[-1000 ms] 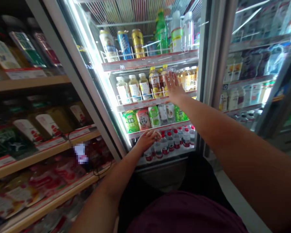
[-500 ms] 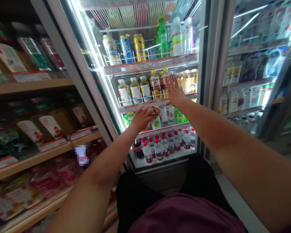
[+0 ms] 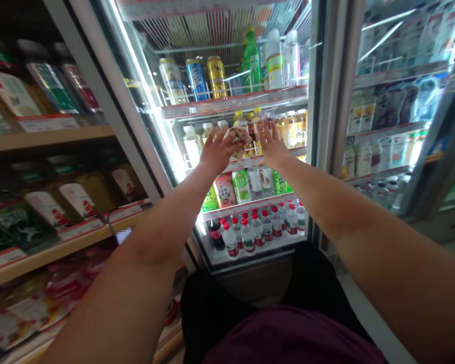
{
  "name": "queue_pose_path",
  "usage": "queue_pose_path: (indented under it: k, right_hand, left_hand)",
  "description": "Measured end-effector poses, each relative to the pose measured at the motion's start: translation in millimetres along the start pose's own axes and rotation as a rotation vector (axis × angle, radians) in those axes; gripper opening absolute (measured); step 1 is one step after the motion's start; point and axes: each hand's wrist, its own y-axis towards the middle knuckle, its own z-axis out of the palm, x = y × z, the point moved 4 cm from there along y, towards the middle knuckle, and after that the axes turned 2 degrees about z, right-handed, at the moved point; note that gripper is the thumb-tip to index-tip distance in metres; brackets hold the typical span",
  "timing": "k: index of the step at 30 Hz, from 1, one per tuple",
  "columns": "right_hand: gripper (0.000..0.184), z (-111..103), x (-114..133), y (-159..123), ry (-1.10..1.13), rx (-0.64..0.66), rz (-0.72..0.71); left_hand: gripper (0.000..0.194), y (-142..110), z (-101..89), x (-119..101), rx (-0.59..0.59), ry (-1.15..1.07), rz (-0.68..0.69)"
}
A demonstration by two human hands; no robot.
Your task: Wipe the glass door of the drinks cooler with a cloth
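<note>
Beige and pinkish, a crumpled cloth [image 3: 241, 141] bunches at the fingertips of the left hand [image 3: 217, 147], which holds it seemingly against the glass door [image 3: 237, 76] of a drinks cooler. Just beside it, the right hand [image 3: 272, 146] is spread wide, with nothing visible in its grasp. Red-capped water bottles [image 3: 247, 236] stand lower down. Loose folds could slip free if finger pressure turned uneven; a sliding bare palm could smear the pane.

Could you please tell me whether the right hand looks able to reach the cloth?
Probably yes: the cloth held by the left hand sticks out toward the right hand, and nothing appears to block the gap between them.
</note>
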Motion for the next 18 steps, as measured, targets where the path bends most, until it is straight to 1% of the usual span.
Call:
queue_pose_path:
  k: [4, 7, 10, 12, 14, 16, 18]
  right_hand:
    - [0.129, 0.8, -1.8, 0.4, 0.016, 0.011, 0.013]
    - [0.129, 0.7, -1.8, 0.4, 0.012, 0.013, 0.012]
    - [0.127, -0.5, -1.2, 0.2, 0.012, 0.014, 0.01]
    - [0.129, -0.4, -1.2, 0.4, 0.0, 0.041, 0.021]
    - [0.133, 0.0, -1.5, 1.3, -0.023, 0.058, 0.03]
    - [0.138, 1.0, -2.2, 2.4, -0.041, 0.063, 0.035]
    - [0.137, 2.0, -2.7, 3.4, -0.032, 0.048, 0.023]
  left_hand:
    - [0.046, 17.4, -7.7, 13.8, -0.048, -0.071, -0.052]
    - [0.051, 31.2, -17.6, 23.5, -0.01, -0.064, -0.122]
    - [0.053, 39.7, -33.0, 34.4, 0.019, -0.026, -0.247]
    - [0.054, 40.4, -44.0, 42.8, 0.002, -0.018, -0.314]
    - [0.054, 38.3, -52.5, 51.9, -0.013, -0.021, -0.337]
    - [0.056, 35.3, -56.5, 61.9, 0.012, -0.02, -0.337]
    - [0.058, 32.3, -58.0, 72.8, 0.049, -0.024, -0.369]
